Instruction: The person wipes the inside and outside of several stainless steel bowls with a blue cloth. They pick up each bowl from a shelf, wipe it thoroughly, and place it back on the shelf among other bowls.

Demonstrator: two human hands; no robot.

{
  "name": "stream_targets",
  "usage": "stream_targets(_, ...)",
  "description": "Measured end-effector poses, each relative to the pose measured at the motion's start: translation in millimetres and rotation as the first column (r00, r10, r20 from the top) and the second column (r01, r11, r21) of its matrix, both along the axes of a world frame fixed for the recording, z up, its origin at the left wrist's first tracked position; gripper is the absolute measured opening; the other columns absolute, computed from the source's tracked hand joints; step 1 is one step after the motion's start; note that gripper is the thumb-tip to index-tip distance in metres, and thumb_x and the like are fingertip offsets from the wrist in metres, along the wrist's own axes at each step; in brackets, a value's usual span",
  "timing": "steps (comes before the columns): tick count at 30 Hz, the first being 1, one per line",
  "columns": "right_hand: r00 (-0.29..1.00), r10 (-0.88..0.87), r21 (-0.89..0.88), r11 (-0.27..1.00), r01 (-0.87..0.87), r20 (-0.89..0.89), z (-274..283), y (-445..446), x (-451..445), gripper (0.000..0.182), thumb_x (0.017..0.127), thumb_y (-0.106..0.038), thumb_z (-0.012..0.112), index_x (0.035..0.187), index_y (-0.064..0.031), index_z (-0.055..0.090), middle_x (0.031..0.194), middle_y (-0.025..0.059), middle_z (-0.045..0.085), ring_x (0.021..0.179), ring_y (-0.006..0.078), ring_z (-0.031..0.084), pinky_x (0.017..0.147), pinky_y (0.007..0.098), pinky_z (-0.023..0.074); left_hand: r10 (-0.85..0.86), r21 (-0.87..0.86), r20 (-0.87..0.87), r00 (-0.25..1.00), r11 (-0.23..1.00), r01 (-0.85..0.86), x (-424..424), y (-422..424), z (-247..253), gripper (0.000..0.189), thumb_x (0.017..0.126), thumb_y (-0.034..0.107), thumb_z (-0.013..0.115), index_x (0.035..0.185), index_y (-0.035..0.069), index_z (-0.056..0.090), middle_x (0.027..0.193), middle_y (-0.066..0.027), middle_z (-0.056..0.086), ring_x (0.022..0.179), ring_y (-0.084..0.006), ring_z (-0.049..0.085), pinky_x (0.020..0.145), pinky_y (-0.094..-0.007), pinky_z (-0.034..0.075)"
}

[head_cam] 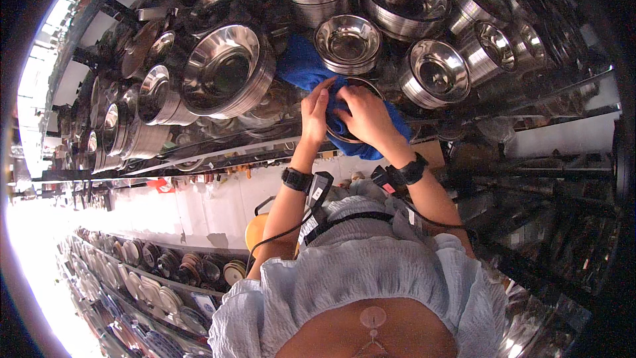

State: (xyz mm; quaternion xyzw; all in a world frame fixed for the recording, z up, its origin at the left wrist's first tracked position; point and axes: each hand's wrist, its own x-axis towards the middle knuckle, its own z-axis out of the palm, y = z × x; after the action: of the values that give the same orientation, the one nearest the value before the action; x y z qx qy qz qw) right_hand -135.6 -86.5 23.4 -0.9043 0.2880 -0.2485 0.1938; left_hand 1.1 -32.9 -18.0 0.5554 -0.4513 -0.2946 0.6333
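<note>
A stainless steel bowl point(380, 90) is before me, close to my body, with a blue cloth point(298, 62) draped around its outside and bunched inside it. My left hand point(315, 113) is at the left side of the bowl, holding it by the rim and the cloth; its fingertips are partly hidden. Over the bowl's inside, my right hand point(366, 114) has bent fingers on the bunched cloth. Just beyond both hands stands a short stack of small steel bowls point(349, 42), with part of the cloth lying to its left.
Stacks of steel basins crowd the shelf: a wide tilted stack point(223, 72) to the left, a smaller stack point(437, 72) to the right, a deep stack point(405, 0) behind. The shelf's front edge point(189, 156) runs before me. Plates point(159, 293) line a rack at lower left.
</note>
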Motion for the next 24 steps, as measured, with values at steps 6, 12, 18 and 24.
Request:
stream_targets(6, 0.983, 0.051, 0.010, 0.999, -0.050, -0.179, 18.3, 7.8, -23.0, 0.020, 0.066, -0.011, 0.074, 0.084, -0.0050, 0.067, 0.080, 0.0120, 0.064, 0.081, 0.0338, 0.065, 0.077, 0.0439, 0.0518, -0.121, -0.048, -0.099, 0.988, 0.992, 0.117, -3.8, 0.4, 5.7, 0.041, 0.100, 0.019, 0.039, 0.124, -0.006, 0.060, 0.117, -0.0162, 0.067, 0.109, -0.0213, 0.061, 0.100, -0.0315, 0.042)
stream_targets(12, 0.888, -0.340, -0.357, 0.907, 0.223, -0.309, 14.2, 21.8, -16.2, 0.015, 0.069, -0.011, 0.069, 0.082, -0.0054, 0.065, 0.083, 0.0111, 0.063, 0.083, 0.0276, 0.065, 0.071, 0.0382, 0.0507, -0.149, -0.033, -0.156, 0.976, 0.989, 0.146, -4.8, 2.1, 7.6, 0.040, 0.098, 0.015, 0.038, 0.124, -0.007, 0.059, 0.119, -0.0156, 0.066, 0.109, -0.0204, 0.061, 0.098, -0.0309, 0.044)
stream_targets(18, 0.852, -0.438, -0.307, 0.884, 0.352, -0.287, 10.5, 16.0, -7.3, 0.020, 0.075, -0.006, 0.066, 0.093, -0.0011, 0.060, 0.088, 0.0155, 0.062, 0.085, 0.0298, 0.064, 0.074, 0.0388, 0.0512, -0.120, -0.024, -0.132, 0.984, 0.993, 0.118, -5.9, 5.2, 10.0, 0.040, 0.097, 0.014, 0.039, 0.125, -0.006, 0.059, 0.117, -0.0158, 0.067, 0.108, -0.0203, 0.062, 0.097, -0.0307, 0.045)
stream_targets(24, 0.949, -0.308, -0.105, 0.943, 0.315, 0.072, -14.2, 7.5, 12.1, 0.022, 0.075, -0.007, 0.066, 0.093, 0.0018, 0.056, 0.086, 0.0196, 0.060, 0.084, 0.0369, 0.063, 0.072, 0.0441, 0.0515, -0.116, 0.061, 0.018, 0.993, 0.992, 0.114, -1.6, 4.2, 11.2, 0.046, 0.098, 0.022, 0.041, 0.128, -0.009, 0.056, 0.124, -0.0173, 0.063, 0.116, -0.0213, 0.056, 0.104, -0.0317, 0.038)
